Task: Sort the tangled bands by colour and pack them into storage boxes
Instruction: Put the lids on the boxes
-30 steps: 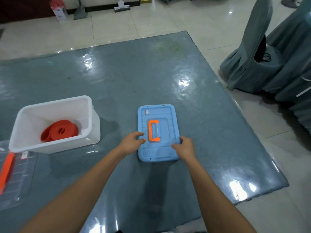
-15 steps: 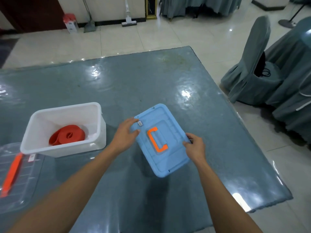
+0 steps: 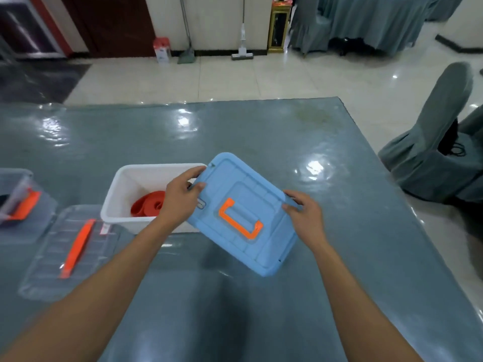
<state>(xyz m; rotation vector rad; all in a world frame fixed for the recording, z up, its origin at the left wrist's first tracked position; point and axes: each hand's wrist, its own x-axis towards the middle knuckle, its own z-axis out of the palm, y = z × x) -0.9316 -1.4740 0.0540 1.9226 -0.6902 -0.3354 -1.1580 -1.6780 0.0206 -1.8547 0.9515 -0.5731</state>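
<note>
Left hand: fingers curled over the far-left edge of a light blue rectangular plastic lid, thumb lying on its top face. Right hand: fingers and thumb gripping the lid's right edge. Both hands hold the lid clear of the worktop, turned at an angle and tilted, its far-left corner overlapping the right end of the open box. An orange U-shaped carry handle lies flat in a recess at the centre of the lid.

Open white rectangular plastic storage box: standing on the worktop just left of the lid, uncovered. A coiled red-orange flat band lies on its floor, partly hidden behind the left hand.

Clear transparent plastic lid with an orange handle strip: lying flat on the worktop near and left of the white box. Beyond it, at the left edge of the view, a clear plastic box with an orange fitting is partly cut off; its contents cannot be made out.

Worktop surface: grey-blue cloth under a glossy clear cover, reflecting ceiling lights.

Surroundings: a chair draped in grey-blue fabric stands on the tiled floor to the right of the worktop. A flat mop and a broom lean against the far wall.
</note>
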